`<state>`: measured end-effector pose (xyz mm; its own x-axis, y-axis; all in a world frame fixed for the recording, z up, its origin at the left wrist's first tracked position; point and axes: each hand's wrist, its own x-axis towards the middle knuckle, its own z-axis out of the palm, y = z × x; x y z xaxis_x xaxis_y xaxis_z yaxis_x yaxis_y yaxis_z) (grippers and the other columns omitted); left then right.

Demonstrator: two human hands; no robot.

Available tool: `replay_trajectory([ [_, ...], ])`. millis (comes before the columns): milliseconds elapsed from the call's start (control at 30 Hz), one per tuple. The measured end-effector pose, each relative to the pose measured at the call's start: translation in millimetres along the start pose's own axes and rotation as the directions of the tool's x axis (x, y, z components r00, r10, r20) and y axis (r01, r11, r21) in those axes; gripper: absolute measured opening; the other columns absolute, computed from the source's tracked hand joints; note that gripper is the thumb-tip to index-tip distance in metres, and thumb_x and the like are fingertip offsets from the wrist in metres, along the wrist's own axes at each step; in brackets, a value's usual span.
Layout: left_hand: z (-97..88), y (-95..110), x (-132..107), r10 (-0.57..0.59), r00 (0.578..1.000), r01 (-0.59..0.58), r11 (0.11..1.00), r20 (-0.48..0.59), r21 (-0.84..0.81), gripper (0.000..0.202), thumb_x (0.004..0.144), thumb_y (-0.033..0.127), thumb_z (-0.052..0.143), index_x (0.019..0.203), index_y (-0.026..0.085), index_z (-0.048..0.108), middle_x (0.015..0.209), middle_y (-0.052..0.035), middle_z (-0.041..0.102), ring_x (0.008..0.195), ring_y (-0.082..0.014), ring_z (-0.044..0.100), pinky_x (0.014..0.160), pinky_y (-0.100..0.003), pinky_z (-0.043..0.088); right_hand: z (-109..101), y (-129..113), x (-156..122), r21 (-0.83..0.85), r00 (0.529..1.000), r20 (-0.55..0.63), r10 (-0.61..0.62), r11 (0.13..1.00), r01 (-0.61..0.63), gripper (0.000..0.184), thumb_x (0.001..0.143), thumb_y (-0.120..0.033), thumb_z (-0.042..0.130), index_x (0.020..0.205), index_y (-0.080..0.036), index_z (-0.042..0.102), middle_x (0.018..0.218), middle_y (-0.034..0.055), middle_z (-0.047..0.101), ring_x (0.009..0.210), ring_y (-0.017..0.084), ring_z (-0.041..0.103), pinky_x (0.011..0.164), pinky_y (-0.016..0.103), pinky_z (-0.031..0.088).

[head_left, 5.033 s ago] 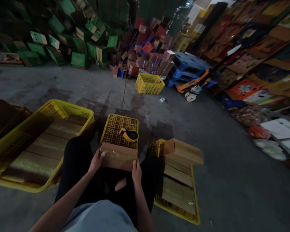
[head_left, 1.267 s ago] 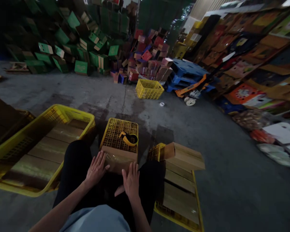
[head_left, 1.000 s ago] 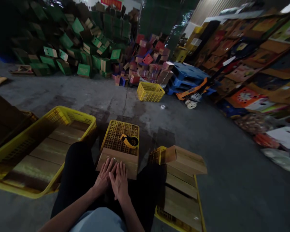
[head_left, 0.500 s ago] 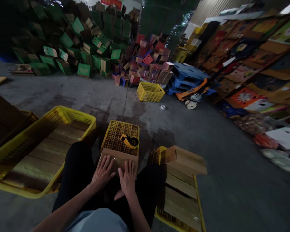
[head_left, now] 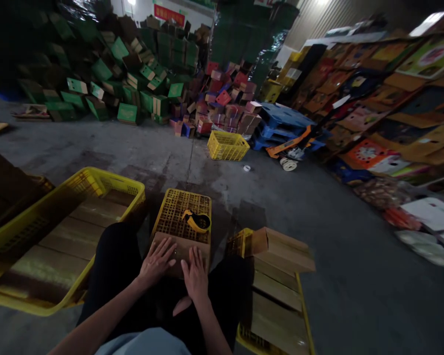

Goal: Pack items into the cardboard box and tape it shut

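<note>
A brown cardboard box [head_left: 180, 248] lies in front of me on an upturned yellow crate [head_left: 177, 214]. My left hand [head_left: 156, 260] rests flat on the box's left half, fingers spread. My right hand [head_left: 195, 276] lies flat on its right half, fingers stretched out. Neither hand holds anything. A yellow tape dispenser [head_left: 197, 222] sits on the crate just beyond the box. My black-trousered knees flank the crate.
A large yellow crate [head_left: 71, 187] with flat brown boxes lies at my left. Another yellow crate [head_left: 303, 315] stacked with brown boxes [head_left: 283, 249] stands at my right. Farther off are a yellow basket [head_left: 227, 145], blue pallets [head_left: 284, 118], a tape roll [head_left: 247, 168] and heaps of green and red cartons.
Both hands went from gripping the box's ends to lying flat on its top, sliding together and then slightly apart. The view has tilted up a little.
</note>
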<state>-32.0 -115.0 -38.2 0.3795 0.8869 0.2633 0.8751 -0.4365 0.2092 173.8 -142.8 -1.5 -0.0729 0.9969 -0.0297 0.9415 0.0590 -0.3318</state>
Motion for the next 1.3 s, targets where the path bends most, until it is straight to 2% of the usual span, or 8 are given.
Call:
replay_trajectory([
  [133, -2.6, -16, -8, -0.12, 0.992, 0.121, 0.993, -0.021, 0.003, 0.055, 0.104, 0.039, 0.044, 0.157, 0.025, 0.037, 0.163, -0.0091, 0.035, 0.149, -0.0267, 0.037, 0.116, -0.051, 0.036, 6, 35, -15, 0.026, 0.99, -0.101, 0.102, 0.995, -0.1, 0.07, 0.105, -0.059, 0.025, 0.158, -0.013, 0.035, 0.162, 0.0148, 0.034, 0.151, 0.03, 0.032, 0.12, 0.053, 0.032],
  [267, 8.3, -14, -11, -0.168, 0.983, 0.167, 0.986, -0.074, -0.011, 0.059, 0.103, 0.042, 0.043, 0.156, 0.015, 0.039, 0.163, -0.0152, 0.034, 0.15, -0.0295, 0.035, 0.113, -0.048, 0.042, 15, 47, -19, 0.091, 0.983, -0.155, 0.101, 0.992, -0.088, 0.076, 0.104, -0.061, 0.027, 0.158, -0.007, 0.033, 0.163, 0.0175, 0.03, 0.151, 0.029, 0.032, 0.119, 0.046, 0.038],
  [367, 19.2, -5, -12, -0.164, 0.977, 0.168, 0.985, -0.133, 0.023, 0.061, 0.102, 0.044, 0.045, 0.153, 0.011, 0.043, 0.161, -0.0198, 0.035, 0.149, -0.0334, 0.035, 0.115, -0.053, 0.038, 21, 42, -17, 0.052, 0.975, -0.157, 0.156, 0.987, -0.15, 0.078, 0.103, -0.062, 0.027, 0.157, -0.006, 0.034, 0.163, 0.0179, 0.03, 0.152, 0.034, 0.028, 0.119, 0.052, 0.036],
  [533, 33.7, 15, -7, -0.047, 0.984, 0.057, 0.997, -0.172, 0.051, 0.059, 0.099, 0.041, 0.05, 0.151, 0.014, 0.048, 0.157, -0.0172, 0.044, 0.147, -0.034, 0.039, 0.118, -0.055, 0.033, 27, 29, -13, -0.049, 0.972, -0.152, 0.177, 0.981, -0.186, 0.077, 0.103, -0.062, 0.027, 0.156, -0.008, 0.038, 0.161, 0.0187, 0.033, 0.151, 0.037, 0.029, 0.117, 0.061, 0.033],
  [700, 39.8, 40, 5, 0.055, 0.987, -0.053, 0.998, -0.153, 0.022, 0.053, 0.098, 0.03, 0.049, 0.15, 0.021, 0.05, 0.157, -0.0108, 0.047, 0.146, -0.0304, 0.041, 0.119, -0.052, 0.031, 29, 13, -7, -0.066, 0.98, -0.162, 0.113, 0.99, -0.125, 0.072, 0.102, -0.062, 0.032, 0.152, -0.012, 0.046, 0.158, 0.0163, 0.039, 0.149, 0.036, 0.035, 0.118, 0.058, 0.032],
  [800, 39.6, 51, 9, 0.112, 0.985, -0.111, 0.994, -0.131, 0.015, 0.061, 0.093, 0.017, 0.047, 0.154, 0.026, 0.045, 0.159, -0.0054, 0.044, 0.147, -0.0268, 0.038, 0.121, -0.047, 0.026, 30, 2, -3, -0.038, 0.981, -0.161, 0.111, 0.992, -0.119, 0.065, 0.103, -0.058, 0.033, 0.15, -0.016, 0.05, 0.158, 0.0124, 0.041, 0.149, 0.034, 0.035, 0.12, 0.055, 0.032],
  [967, 39.0, 48, 5, 0.172, 0.979, -0.171, 0.985, -0.107, 0.022, 0.068, 0.092, 0.014, 0.046, 0.158, 0.029, 0.036, 0.16, -0.0033, 0.043, 0.149, -0.0243, 0.034, 0.123, -0.045, 0.021, 29, -5, -5, -0.019, 0.985, -0.134, 0.108, 0.994, -0.112, 0.062, 0.104, -0.056, 0.032, 0.151, -0.019, 0.049, 0.159, 0.0104, 0.04, 0.149, 0.032, 0.035, 0.12, 0.055, 0.031],
  [1300, 33.2, 29, -17, 0.226, 0.967, -0.217, 0.972, -0.113, 0.084, 0.065, 0.094, 0.022, 0.048, 0.158, 0.031, 0.036, 0.162, -0.0019, 0.04, 0.149, -0.0252, 0.035, 0.122, -0.045, 0.024, 39, -11, -26, 0.0, 0.984, -0.175, 0.03, 1.0, -0.03, 0.062, 0.101, -0.061, 0.042, 0.151, -0.026, 0.048, 0.159, 0.0081, 0.04, 0.148, 0.037, 0.037, 0.115, 0.062, 0.037],
])
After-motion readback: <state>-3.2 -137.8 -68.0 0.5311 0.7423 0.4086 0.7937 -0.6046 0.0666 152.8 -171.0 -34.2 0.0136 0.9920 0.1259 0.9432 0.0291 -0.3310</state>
